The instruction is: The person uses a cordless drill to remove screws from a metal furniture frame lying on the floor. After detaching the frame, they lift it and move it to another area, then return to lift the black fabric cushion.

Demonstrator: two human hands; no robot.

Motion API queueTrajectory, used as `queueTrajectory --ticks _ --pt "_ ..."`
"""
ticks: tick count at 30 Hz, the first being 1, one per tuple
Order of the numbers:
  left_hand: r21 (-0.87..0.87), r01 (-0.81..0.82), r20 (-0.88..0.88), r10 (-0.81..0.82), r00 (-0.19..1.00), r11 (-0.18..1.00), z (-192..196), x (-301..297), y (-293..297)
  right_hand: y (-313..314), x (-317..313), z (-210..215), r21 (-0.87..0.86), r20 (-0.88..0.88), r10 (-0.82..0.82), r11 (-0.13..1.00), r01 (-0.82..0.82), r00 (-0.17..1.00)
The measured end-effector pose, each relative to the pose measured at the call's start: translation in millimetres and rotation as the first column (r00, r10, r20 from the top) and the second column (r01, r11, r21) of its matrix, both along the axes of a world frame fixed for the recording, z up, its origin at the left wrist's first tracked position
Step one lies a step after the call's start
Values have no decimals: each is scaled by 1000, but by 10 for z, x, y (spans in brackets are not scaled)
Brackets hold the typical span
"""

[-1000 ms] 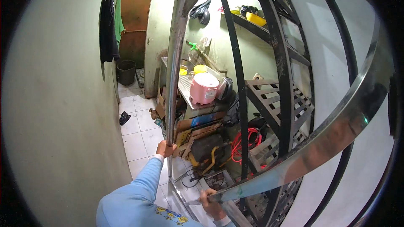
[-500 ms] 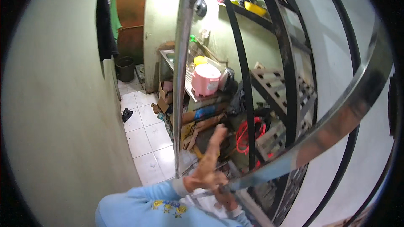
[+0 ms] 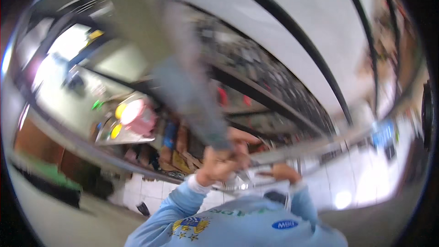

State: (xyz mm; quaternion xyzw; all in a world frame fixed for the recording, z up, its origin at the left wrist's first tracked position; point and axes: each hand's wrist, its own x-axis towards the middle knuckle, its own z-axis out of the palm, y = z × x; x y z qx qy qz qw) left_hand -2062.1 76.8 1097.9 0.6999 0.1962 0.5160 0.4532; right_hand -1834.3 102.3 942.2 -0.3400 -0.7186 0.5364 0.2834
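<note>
A metal handrail [image 3: 196, 91], blurred by motion, slants from the top of the view down to my left hand [image 3: 222, 162]. My left hand appears closed around its lower end, one finger sticking out to the right. My right hand [image 3: 281, 173] is held apart from it, a little lower and to the right, fingers stretched leftward with nothing visible in them. Beside the hands, a pale metal bar [image 3: 297, 151] runs off to the right. Both arms wear light blue sleeves. Something bright between the hands is too smeared to make out.
Dark railing bars [image 3: 279, 16] curve across the upper right before a white wall. Left of the rail, a pink lidded pot [image 3: 138, 118] stands on a counter with yellow items. Slatted stair treads [image 3: 260, 91] lie beyond. White floor tiles [image 3: 338, 180] spread at lower right.
My view has swung and tilted strongly, so the pot and counter now lie at the left. The right hand has come into clearer sight, apart from the left, which stays at the handrail's end.
</note>
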Motion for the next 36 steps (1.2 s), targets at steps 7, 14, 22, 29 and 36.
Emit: queueTrajectory --ticks 7,14,22,29,36 --pt "-45 33 97 -28 995 998 39 63 13 -377 1525 -559 56 -73 -829 552 832 555" --pt "-71 45 104 -37 994 996 -8 123 -24 -889 2332 -136 -375 -286 -952 10 927 -106" --pt "-30 144 274 -131 953 989 -52 82 -84 -161 2132 938 -539 -818 -538 592 599 -203" --pt "-38 113 340 -94 936 993 -86 152 -328 -22 2485 843 -556 -830 -455 635 536 -322" --pt "-9 118 286 -110 952 993 3 -108 -406 -103 2232 895 -575 -809 -513 591 566 -287"
